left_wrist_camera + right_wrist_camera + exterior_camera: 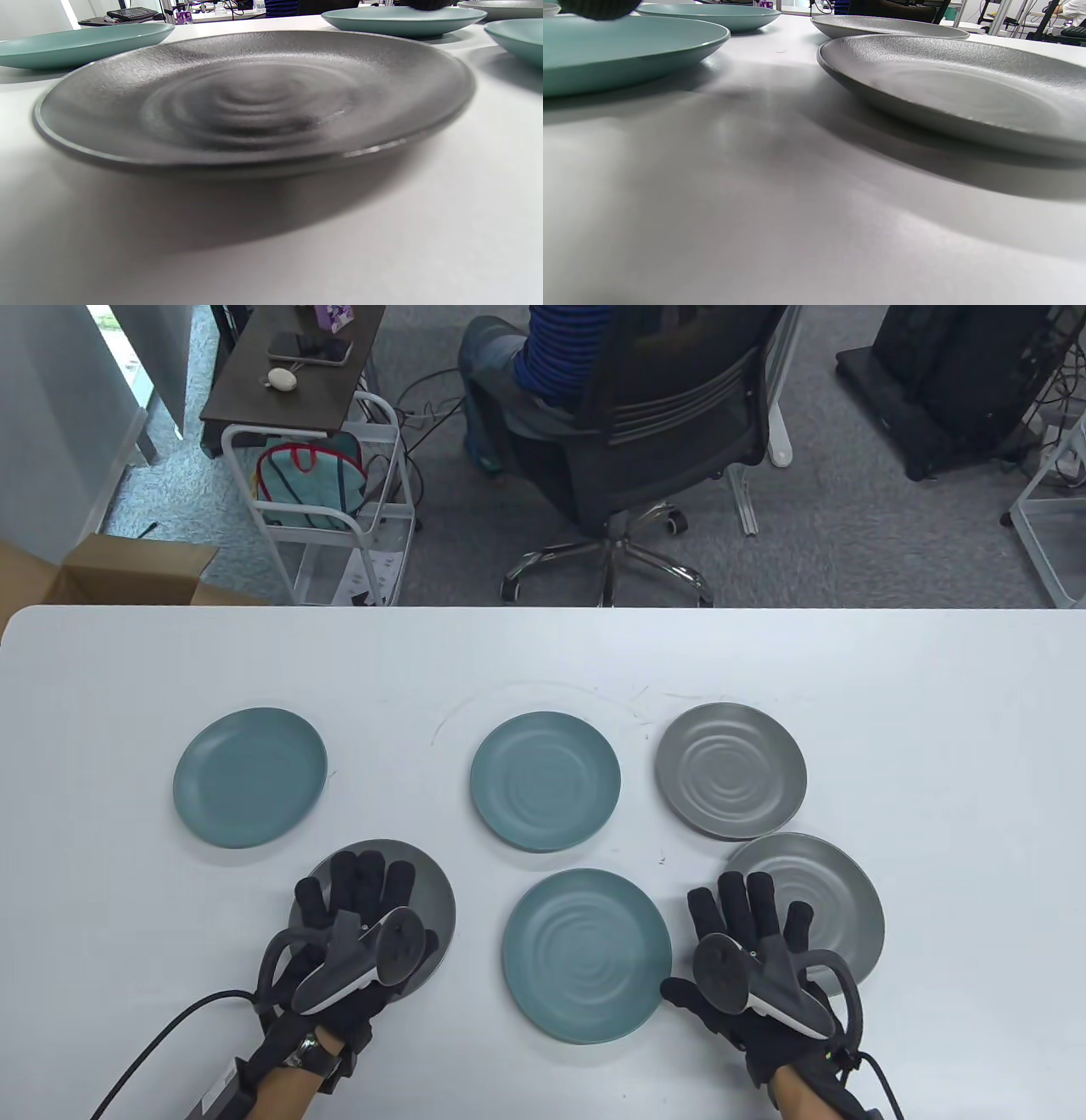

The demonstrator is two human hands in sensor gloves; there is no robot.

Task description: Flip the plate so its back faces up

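Note:
Six plates lie face up on the white table [933,712]. A dark grey plate [433,891] with a rippled centre lies near left and fills the left wrist view [254,101]. My left hand [361,899] is spread flat over it, holding nothing; whether it touches is unclear. My right hand [747,912] is spread flat near right, its fingers over the left rim of a lighter grey plate [836,899], which also shows in the right wrist view [967,93]. A teal plate [585,954] lies between my hands.
Farther back lie a teal plate [249,777] at left, a teal plate [545,780] in the middle and a grey plate [730,770] at right. Beyond the table's far edge a person sits in an office chair [645,432], with a white cart [331,509] to the left.

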